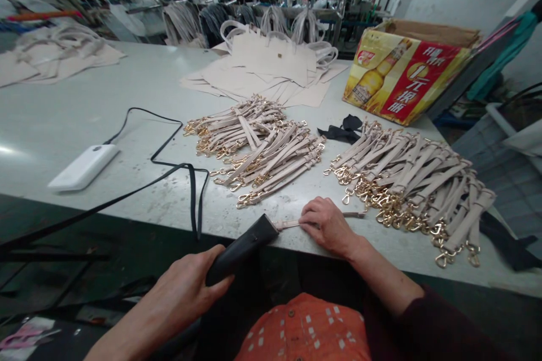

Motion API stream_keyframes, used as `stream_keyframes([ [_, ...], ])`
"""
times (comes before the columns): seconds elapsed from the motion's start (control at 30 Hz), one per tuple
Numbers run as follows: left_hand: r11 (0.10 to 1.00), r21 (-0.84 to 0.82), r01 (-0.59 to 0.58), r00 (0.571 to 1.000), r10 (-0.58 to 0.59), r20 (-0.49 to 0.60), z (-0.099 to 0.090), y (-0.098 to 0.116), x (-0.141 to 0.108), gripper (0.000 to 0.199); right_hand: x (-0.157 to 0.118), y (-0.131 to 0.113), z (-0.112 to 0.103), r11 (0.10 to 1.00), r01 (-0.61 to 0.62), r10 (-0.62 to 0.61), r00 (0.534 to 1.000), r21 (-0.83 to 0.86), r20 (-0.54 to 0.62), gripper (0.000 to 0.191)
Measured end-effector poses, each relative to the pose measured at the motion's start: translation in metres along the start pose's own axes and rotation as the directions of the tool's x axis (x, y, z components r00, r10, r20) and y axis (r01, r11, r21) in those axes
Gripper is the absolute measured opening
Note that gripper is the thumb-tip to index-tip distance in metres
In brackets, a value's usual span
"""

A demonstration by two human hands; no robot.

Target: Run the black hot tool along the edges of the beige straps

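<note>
My left hand (192, 279) is wrapped round a black handheld tool (248, 248) with a long barrel and a flat, wide end, which looks like a hot-air blower. The barrel slants up to the right, and its end is at the tip of a narrow beige strap (290, 224). Whether the two touch I cannot tell. My right hand (324, 223) pinches that strap at the table's front edge; its other end sticks out to the right past my fingers. A heap of beige straps with gold clasps (271, 158) lies just beyond.
More clasped straps (419, 175) are piled at right, beside black cloth scraps (345, 130). Behind stand a beer carton (406, 70) and stacked beige bag panels (266, 65). A white power bank (84, 166) with a black cord (158, 152) lies at left on the table (144, 73).
</note>
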State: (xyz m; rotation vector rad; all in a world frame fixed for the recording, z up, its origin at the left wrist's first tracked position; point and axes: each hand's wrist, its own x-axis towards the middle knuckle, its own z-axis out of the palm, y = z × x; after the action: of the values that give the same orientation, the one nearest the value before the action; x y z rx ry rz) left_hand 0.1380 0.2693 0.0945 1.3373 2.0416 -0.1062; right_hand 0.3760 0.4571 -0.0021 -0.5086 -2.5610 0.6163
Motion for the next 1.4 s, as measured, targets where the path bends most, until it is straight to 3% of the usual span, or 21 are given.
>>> stream_keyframes([
  [0.33,0.999,-0.042,-0.034,0.998,0.036,0.051,-0.021,0.012,0.005,0.02,0.007,-0.018,0.022,1.0,0.009,-0.009,0.999,-0.024,-0.035,0.009],
  [0.4,0.998,-0.049,-0.039,0.998,0.041,0.044,-0.021,0.014,0.004,0.02,0.01,-0.019,0.026,0.998,0.039,-0.041,0.998,-0.048,-0.052,0.002],
  [0.63,0.996,-0.082,-0.041,0.998,0.044,0.037,-0.016,0.012,0.007,0.02,0.016,-0.019,0.035,0.97,0.109,-0.122,0.991,-0.216,-0.048,0.019],
  [0.83,0.993,-0.108,-0.053,0.999,0.054,0.008,-0.012,0.005,0.008,0.019,0.022,-0.017,0.028,0.995,0.099,-0.099,0.994,-0.001,0.049,0.012],
  [1.07,0.99,-0.129,-0.062,0.998,0.063,0.0,-0.005,-0.003,0.012,0.019,0.033,-0.018,0.026,0.966,-0.218,0.195,0.968,0.14,0.159,0.007],
  [1.13,0.99,-0.125,-0.063,0.998,0.064,0.001,-0.006,-0.003,0.012,0.02,0.034,-0.018,0.026,0.955,-0.257,0.233,0.959,0.146,0.161,0.007],
  [1.4,0.995,-0.046,-0.084,0.996,0.084,0.007,-0.017,-0.012,0.018,0.021,0.03,-0.016,0.019,0.936,-0.15,0.121,0.987,0.317,0.109,0.019],
])
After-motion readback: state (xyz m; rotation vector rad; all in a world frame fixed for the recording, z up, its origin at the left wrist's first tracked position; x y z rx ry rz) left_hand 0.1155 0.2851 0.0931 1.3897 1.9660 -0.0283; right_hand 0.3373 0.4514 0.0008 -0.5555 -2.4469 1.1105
